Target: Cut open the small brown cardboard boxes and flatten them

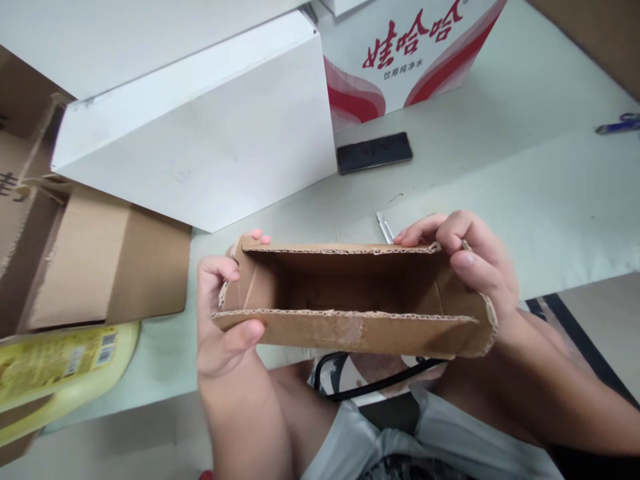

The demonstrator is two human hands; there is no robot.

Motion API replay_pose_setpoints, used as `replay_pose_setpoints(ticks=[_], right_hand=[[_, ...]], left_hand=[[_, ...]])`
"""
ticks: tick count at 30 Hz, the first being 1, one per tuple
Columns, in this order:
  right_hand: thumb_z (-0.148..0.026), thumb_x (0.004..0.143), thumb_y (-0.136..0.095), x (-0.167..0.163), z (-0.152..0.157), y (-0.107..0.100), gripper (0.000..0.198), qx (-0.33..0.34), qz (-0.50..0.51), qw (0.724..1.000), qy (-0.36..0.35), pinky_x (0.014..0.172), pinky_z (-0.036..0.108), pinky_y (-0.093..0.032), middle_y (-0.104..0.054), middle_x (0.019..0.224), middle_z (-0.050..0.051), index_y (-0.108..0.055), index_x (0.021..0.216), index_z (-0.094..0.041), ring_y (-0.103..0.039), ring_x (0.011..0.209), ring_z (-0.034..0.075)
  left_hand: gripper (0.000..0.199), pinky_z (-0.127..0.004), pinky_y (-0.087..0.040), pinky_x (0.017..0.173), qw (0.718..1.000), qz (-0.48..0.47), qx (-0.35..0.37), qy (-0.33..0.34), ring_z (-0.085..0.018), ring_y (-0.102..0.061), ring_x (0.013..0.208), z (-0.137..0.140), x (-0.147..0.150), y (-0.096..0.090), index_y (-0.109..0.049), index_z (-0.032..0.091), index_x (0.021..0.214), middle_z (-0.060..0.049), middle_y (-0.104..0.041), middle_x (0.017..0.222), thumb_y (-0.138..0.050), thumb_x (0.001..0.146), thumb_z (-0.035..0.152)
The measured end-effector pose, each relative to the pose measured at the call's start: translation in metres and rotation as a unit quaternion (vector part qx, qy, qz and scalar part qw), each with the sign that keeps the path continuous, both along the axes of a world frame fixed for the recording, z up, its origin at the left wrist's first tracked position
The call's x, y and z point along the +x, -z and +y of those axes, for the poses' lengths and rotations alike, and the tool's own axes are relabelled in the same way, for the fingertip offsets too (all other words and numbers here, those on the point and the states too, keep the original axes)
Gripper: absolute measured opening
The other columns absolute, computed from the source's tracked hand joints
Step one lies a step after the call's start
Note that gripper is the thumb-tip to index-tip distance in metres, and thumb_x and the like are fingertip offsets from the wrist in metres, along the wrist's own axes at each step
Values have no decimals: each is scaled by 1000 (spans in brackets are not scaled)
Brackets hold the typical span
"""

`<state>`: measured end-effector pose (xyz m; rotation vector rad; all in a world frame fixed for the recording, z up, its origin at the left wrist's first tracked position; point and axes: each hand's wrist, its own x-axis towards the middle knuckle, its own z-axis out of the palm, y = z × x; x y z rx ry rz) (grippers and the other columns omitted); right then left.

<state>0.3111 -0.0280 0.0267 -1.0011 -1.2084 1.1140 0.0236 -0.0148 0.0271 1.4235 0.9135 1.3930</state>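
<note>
A narrow brown cardboard box [320,335] is held up between my two hands, its top facing me with the flaps apart, so its bare inside shows. My left hand [227,320] is closed around its left end, thumb on the near wall and fingers on the end flap and far side. At the right end, my right hand [475,260] pinches the end flap and far corner between thumb and fingers. Just behind the box, close to my right fingertips, lies a silver utility knife [385,228], partly hidden by the box.
A black phone [375,153] lies on the pale table [550,200] before a red-and-white carton [415,67]. A large white box [210,127] stands at back left. Brown cartons [110,260] and a yellow bottle [70,363] sit left. A blue pen-like object [617,125] lies far right.
</note>
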Motion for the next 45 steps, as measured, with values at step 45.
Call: replay_pose_setpoints(ticks=[45], right_hand=[[-37, 96, -68, 10, 2, -3, 6, 161, 26, 985, 63, 84, 45, -53, -57, 69, -1, -65, 91, -35, -57, 69, 22]], left_hand=[[45, -63, -43, 114, 998, 41, 45, -5, -40, -59, 132, -11, -14, 0, -60, 27, 97, -11, -67, 132, -90, 66, 41]])
